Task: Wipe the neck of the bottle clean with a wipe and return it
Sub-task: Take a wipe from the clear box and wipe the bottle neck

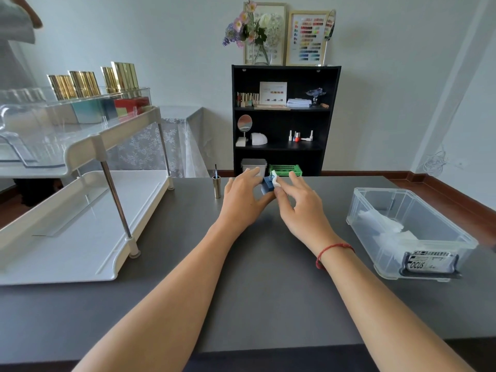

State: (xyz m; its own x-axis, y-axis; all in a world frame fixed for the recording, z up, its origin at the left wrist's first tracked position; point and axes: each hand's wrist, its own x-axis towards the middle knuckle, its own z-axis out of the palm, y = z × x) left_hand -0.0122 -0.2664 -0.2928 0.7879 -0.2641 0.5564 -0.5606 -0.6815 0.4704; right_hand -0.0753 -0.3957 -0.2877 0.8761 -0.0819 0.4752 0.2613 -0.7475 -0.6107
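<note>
Blue bottle pinched in the left hand, white wipe pressed to its top by the right hand.

Both hands meet above the grey table near its far edge; the right thumb and forefinger pinch the wipe, other fingers spread. Just left stands the gold cap with its brush upright. A clear bin holding wipes sits by the right edge, a white two-tier rack at the left.

Bare dark grey bench between white two-tier rack and clear plastic bin; upright gold brush cap stands just left.
</note>
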